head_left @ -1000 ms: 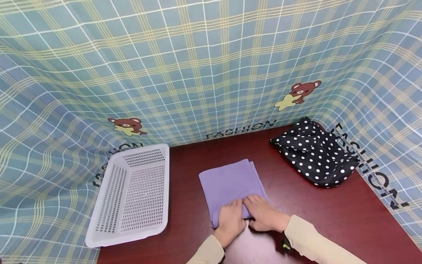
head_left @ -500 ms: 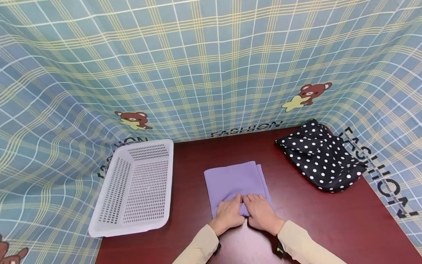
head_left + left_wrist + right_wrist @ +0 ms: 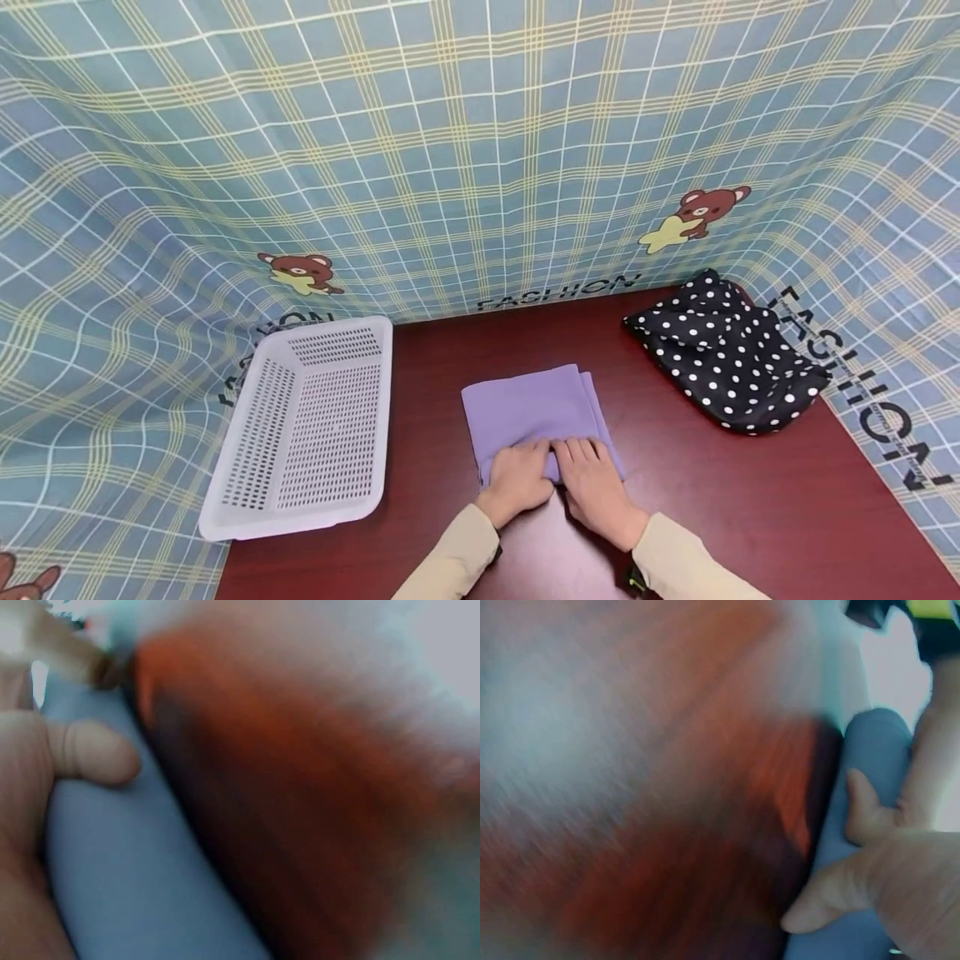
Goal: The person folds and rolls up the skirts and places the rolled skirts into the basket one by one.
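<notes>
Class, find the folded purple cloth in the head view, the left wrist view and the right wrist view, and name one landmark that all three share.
Head: the purple cloth lies centre, low, on the table, near edge under both hands.
Left wrist: it fills the lower left, beside a thumb.
Right wrist: a strip at the right, under the fingers.
Shared landmark: the red-brown table.

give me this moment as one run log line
hands: left hand + right hand grip purple cloth near edge | white basket left
</notes>
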Demonstrator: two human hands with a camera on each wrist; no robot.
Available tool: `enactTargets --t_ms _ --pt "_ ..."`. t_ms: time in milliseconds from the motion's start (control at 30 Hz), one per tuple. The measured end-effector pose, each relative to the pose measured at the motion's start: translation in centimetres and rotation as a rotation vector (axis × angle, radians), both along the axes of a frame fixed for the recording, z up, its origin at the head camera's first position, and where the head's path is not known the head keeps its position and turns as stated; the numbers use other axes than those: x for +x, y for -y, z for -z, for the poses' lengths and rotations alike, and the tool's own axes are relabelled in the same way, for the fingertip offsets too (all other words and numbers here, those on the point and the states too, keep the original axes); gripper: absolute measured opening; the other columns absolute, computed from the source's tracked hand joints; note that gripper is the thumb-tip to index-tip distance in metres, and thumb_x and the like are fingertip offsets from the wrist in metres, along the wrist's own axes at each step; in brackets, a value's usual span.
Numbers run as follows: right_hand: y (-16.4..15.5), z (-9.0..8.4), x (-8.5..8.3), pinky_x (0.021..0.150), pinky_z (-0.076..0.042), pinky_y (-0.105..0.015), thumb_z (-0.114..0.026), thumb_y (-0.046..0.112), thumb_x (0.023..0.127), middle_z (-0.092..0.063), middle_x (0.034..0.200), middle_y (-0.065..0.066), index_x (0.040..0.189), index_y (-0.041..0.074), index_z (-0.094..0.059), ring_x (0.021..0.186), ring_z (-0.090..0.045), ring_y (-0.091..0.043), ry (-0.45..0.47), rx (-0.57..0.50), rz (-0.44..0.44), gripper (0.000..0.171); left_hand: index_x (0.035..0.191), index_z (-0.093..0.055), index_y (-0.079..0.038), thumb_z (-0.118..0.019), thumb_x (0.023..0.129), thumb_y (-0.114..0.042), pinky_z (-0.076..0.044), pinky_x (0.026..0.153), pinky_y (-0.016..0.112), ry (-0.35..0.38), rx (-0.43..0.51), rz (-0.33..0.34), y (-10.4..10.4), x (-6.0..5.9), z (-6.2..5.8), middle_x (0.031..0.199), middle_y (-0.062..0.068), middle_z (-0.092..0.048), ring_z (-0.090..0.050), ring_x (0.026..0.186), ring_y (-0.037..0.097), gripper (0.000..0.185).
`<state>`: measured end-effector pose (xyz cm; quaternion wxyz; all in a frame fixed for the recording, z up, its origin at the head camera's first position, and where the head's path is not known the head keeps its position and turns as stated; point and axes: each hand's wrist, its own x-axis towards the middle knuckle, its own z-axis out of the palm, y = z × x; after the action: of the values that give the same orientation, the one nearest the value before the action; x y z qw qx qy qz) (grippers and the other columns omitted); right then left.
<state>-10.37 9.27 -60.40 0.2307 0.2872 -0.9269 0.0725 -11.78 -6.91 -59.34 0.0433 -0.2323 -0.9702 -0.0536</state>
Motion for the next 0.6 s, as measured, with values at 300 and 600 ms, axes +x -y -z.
enactTargets --t_ms 300,600 --pt "0.1 1.6 -0.3 0.076 -0.039 -0.040 -0.064 0.014 0.061 -0.062 0.092 -0.005 0.100 0.010 -0.060 0.088 -0.058 -0.027 0.087 -0.051 -0.039 0.039 0.101 -0.062 -0.018 -0.080 0.063 -0.033 -0.048 0.065 0.031 -0.022 -0.040 -0.064 -0.5 2.1 -0.6 0.088 -0.001 -0.066 -0.064 0.080 0.019 0.044" --pt "-0.4 0.5 -1.9 0.079 -0.049 -0.042 -0.064 0.015 0.064 -0.072 0.094 -0.004 0.102 0.009 -0.067 0.091 -0.068 -0.024 0.180 -0.060 -0.144 0.039 0.106 -0.052 -0.020 -0.083 0.059 -0.043 -0.041 0.074 0.032 -0.274 -0.246 -0.227 -2.4 4.0 0.7 0.089 -0.002 -0.057 -0.053 0.079 0.017 0.060"
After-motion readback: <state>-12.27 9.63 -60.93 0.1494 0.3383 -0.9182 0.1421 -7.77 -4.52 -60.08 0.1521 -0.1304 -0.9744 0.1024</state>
